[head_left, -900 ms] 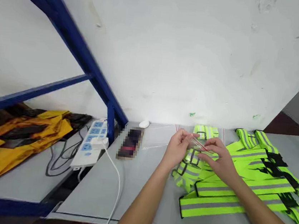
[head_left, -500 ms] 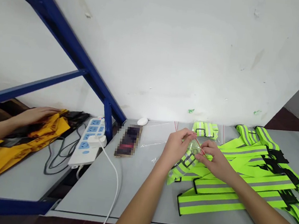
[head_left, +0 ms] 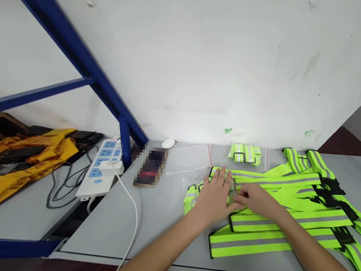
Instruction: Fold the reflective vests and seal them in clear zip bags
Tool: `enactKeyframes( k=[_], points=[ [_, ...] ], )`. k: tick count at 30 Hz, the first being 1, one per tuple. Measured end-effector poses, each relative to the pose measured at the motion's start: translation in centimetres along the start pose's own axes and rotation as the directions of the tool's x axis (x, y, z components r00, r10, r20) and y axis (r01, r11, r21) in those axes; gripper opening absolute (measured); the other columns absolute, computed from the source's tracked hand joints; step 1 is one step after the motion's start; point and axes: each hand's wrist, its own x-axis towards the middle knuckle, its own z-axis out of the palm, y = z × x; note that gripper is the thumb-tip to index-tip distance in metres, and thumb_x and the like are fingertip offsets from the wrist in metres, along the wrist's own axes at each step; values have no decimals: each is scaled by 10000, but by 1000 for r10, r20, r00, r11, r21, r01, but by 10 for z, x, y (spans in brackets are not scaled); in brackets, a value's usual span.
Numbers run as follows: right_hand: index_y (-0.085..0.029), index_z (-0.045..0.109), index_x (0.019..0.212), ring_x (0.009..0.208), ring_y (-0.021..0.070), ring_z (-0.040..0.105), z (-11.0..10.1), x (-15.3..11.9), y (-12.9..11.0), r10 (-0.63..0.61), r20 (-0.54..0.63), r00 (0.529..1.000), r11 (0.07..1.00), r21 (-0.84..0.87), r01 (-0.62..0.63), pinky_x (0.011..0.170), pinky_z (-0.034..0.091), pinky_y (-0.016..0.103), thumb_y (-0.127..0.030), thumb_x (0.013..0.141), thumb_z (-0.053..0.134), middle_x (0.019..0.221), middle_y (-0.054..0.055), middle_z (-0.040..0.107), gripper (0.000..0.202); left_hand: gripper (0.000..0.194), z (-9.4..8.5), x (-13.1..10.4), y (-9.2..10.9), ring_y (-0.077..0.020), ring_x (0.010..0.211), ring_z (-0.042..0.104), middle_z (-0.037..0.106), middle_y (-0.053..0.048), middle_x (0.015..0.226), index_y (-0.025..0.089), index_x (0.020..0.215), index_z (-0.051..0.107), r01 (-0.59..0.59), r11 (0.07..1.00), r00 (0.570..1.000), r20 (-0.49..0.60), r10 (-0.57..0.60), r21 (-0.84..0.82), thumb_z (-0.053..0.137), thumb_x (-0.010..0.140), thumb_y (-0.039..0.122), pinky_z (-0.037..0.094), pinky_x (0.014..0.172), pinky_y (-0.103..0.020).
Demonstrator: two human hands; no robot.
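Left hand [head_left: 213, 196]: now flattened, fingers spread, over your clear plastic bag of neon-yellow strap [head_left: 190, 199].
Right hand [head_left: 255, 200]: seemingly pinching bag's edge, beside grey-striped neon-yellow straps [head_left: 317, 220].
Bag: lowered, apparently steadied.

We spread our left hand [head_left: 215, 199] over a clear bag [head_left: 190, 199] holding a yellow-green strap; our right hand [head_left: 257, 200] pinches its edge; another bagged strap [head_left: 245, 154] sits near the wall [head_left: 201, 68]; loose straps [head_left: 308, 219] lie to our right; a phone [head_left: 151, 167] lies to our left.
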Motion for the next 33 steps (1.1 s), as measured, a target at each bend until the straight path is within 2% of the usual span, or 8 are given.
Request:
enactKeyframes(
  k=[3, 7, 12, 19, 24, 28, 31, 33],
  points=[
    [-196, 472, 608, 524, 113, 377, -5, -3, 1, 19, 27, 999, 1000, 11, -19, 490, 240, 252, -455, 836, 528, 586, -31, 481, 349, 1042, 3, 0, 2, -421, 1389, 242, 180, -197, 1562, 106, 1504, 194, -12, 1000, 1000, 2, 12, -1, 379, 754, 806, 271, 1038, -618],
    [-191, 532, 641, 560, 122, 430, -8, -7, -1, -24, 65, 998, 999, 24, 23, 504, 261, 252, -477, 814, 568, 653, -12, 553, 336, 939, -4, -1, 2, -390, 1332, 342, 325, -194, 1502, 154, 1501, 214, 13, 998, 999, -44, -15, -58, 409, 790, 735, 304, 1021, -565],
    [-196, 543, 727, 573, 148, 459, -5, -13, -14, 37, -12, 999, 999, -4, -37, 513, 280, 270, -636, 845, 474, 676, 14, 579, 461, 918, -18, -3, -11, -346, 1269, 420, 444, -153, 1398, 204, 1510, 167, 69, 976, 995, -59, -83, -209, 532, 780, 624, 371, 985, -472],
    [-197, 523, 784, 617, 136, 421, -2, -8, -15, -82, 43, 996, 968, 240, 69, 563, 327, 262, -598, 883, 449, 692, -23, 474, 420, 981, -26, -7, -36, -335, 1287, 429, 476, -138, 1402, 226, 1495, 228, 81, 922, 994, -41, -105, -378, 569, 722, 726, 354, 1021, -452],
    [-208, 472, 749, 605, 127, 387, 7, -6, -23, -68, -153, 986, 912, 392, 123, 565, 331, 258, -540, 915, 435, 670, -42, 413, 373, 955, -32, -9, -42, -311, 1289, 448, 465, -129, 1420, 251, 1492, 226, 75, 810, 984, -89, -155, -581, 674, 724, 599, 396, 1006, -422],
    [-215, 506, 777, 740, 163, 502, 12, -9, -36, -158, -437, 885, 884, 336, 324, 684, 416, 294, -431, 955, 419, 775, 1, 514, 293, 974, -39, -9, -41, -289, 1258, 469, 496, -114, 1365, 260, 1474, 259, 31, 658, 961, -157, -225, -752, 763, 675, 495, 410, 1001, -404],
    [-220, 545, 823, 956, 205, 555, 4, -11, -45, -312, -606, 732, 831, 199, 520, 820, 443, 341, -333, 969, 417, 931, 57, 578, 224, 981, -48, -7, -48, -243, 1100, 576, 555, -104, 1248, 238, 1471, 251, -84, 446, 955, -200, -219, -891, 763, 676, 498, 460, 931, -368],
    [-227, 551, 878, 1053, 215, 549, -9, -11, -51, -423, -633, 648, 797, 81, 599, 861, 447, 359, -268, 969, 420, 1026, 80, 594, 164, 971, -58, -5, -57, -229, 1035, 608, 576, -111, 1212, 227, 1470, 260, -164, 268, 964, -212, -161, -949, 729, 690, 565, 487, 877, -349]
  ],
)
